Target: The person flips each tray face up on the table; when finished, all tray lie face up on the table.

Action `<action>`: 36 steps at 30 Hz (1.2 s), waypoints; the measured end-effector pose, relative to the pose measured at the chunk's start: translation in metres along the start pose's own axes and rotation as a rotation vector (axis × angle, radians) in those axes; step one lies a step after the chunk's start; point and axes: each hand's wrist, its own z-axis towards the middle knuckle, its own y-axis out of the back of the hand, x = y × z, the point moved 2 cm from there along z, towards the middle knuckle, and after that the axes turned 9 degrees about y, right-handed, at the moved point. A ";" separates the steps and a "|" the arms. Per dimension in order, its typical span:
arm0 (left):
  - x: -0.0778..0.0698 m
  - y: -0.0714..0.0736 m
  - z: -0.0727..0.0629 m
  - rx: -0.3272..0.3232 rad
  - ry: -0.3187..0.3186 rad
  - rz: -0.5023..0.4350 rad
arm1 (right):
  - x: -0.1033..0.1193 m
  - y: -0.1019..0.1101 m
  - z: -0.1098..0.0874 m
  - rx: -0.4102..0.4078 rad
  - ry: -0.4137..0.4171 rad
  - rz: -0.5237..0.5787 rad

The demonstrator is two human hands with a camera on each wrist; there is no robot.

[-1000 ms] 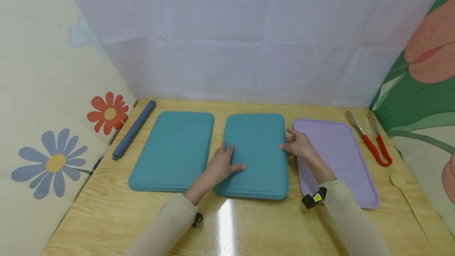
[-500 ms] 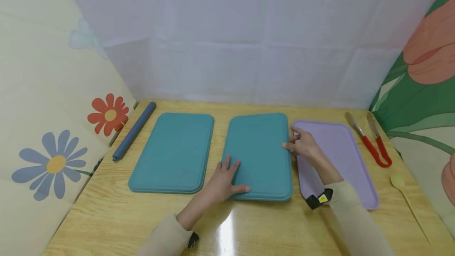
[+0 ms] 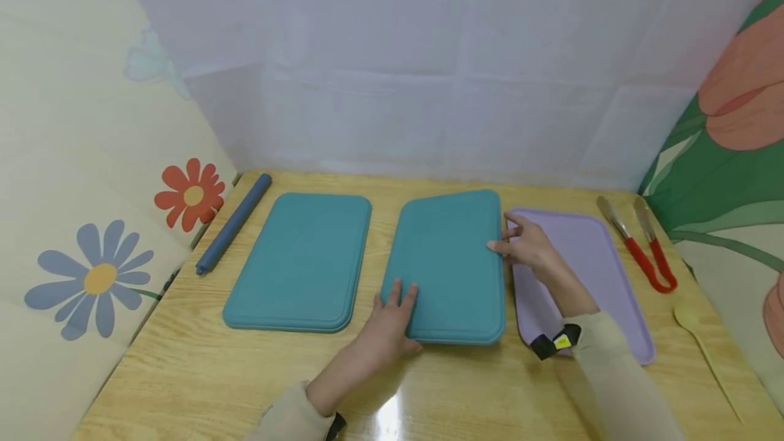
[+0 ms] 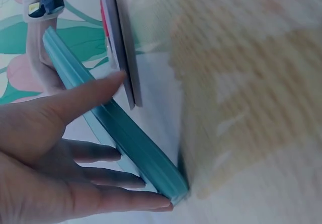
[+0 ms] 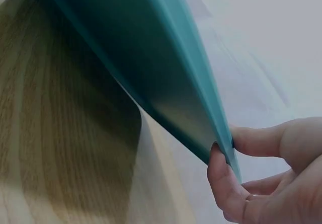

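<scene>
The middle teal tray (image 3: pixel 450 271), flat back up, is tilted, its right side lifted off the table and its left edge low. My right hand (image 3: pixel 531 250) pinches its right edge, thumb on top and fingers beneath, as the right wrist view shows. My left hand (image 3: pixel 386 329) lies at its near-left corner with straight fingers on the surface; in the left wrist view the thumb (image 4: pixel 95 95) reaches across the tray's rim. A second teal tray (image 3: pixel 297 260) lies flat to the left. A lilac tray (image 3: pixel 576 257) lies to the right, partly behind my right forearm.
A dark blue roll (image 3: pixel 234 224) lies along the table's left side. Red-handled tongs (image 3: pixel 652 260) and a pale yellow spoon (image 3: pixel 687 318) lie on the right. Cloth hangs behind the wooden table (image 3: pixel 184 373) and at both sides.
The middle tray's right side has risen and the tray has shifted slightly right, with my right hand on its edge. My left hand has slid nearer, toward the tray's near-left corner.
</scene>
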 end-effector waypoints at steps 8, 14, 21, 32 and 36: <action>-0.005 0.004 -0.008 -0.038 -0.077 -0.017 | 0.010 0.008 -0.004 -0.005 0.040 0.045; -0.007 0.003 -0.010 -0.038 -0.097 -0.018 | 0.014 0.012 -0.003 0.009 0.059 0.123; -0.012 0.007 -0.013 -0.041 -0.117 -0.002 | 0.023 0.014 -0.006 0.008 0.089 0.151; -0.028 0.013 -0.022 -0.141 -0.226 0.037 | 0.048 0.012 -0.006 -0.038 0.127 0.177; -0.034 0.014 -0.026 -0.196 -0.259 0.045 | 0.056 0.010 -0.005 -0.054 0.134 0.199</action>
